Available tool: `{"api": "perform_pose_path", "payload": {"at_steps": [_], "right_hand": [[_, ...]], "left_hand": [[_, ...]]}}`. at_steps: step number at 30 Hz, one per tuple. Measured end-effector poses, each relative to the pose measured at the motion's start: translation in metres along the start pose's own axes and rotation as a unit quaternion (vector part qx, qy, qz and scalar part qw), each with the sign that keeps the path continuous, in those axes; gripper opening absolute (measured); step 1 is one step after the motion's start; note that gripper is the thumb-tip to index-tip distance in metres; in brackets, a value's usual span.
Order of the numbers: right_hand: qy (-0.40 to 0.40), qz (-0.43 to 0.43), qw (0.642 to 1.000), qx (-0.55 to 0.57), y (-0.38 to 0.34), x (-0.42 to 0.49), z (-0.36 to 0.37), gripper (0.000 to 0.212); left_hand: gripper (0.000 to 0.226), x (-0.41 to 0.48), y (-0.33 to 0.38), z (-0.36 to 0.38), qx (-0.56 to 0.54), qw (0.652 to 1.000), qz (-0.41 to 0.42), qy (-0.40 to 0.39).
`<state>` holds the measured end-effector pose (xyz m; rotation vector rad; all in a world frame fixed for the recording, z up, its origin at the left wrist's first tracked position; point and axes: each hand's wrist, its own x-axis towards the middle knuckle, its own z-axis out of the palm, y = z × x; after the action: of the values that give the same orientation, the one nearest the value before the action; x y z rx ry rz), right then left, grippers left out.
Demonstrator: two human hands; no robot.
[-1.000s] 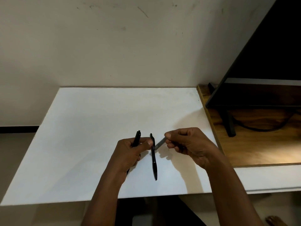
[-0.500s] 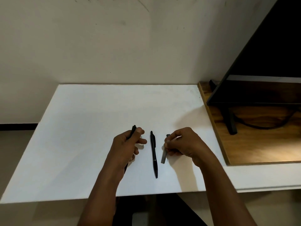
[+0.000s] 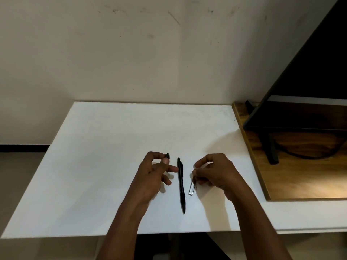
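While one black pen lies flat on the white board, the right hand pinches a grey pen just right of it and the left hand grips a third pen, both seemingly not yet laid down.

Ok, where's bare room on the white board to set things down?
Free: far half of the white board up to the wall, and left of the left hand. Crowded: between it and the right hand, where the black pen lies.

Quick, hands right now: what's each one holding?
Left hand: pinches a black pen.
Right hand: pinches a slim grey piece.
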<state>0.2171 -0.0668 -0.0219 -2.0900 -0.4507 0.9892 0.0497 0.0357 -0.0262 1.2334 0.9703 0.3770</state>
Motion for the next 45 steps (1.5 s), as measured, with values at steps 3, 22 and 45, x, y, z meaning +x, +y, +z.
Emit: {"api": "perform_pose_path", "payload": {"at_steps": [3,22,45], "right_hand": [[0.030,-0.030,0.997,0.070,-0.005,-0.002,-0.001,0.017],[0.101,-0.094,0.926,0.351,-0.027,-0.011,0.020,0.010],[0.047,-0.156,0.962,0.220,-0.027,-0.010,0.030,0.009]], "left_hand": [[0.011,0.000,-0.001,-0.002,0.025,1.000,0.007,-0.004],[0.007,-0.002,0.002,-0.004,0.041,0.998,0.039,-0.026],[0.011,0.002,0.001,-0.002,0.027,0.998,0.047,-0.038]]}}
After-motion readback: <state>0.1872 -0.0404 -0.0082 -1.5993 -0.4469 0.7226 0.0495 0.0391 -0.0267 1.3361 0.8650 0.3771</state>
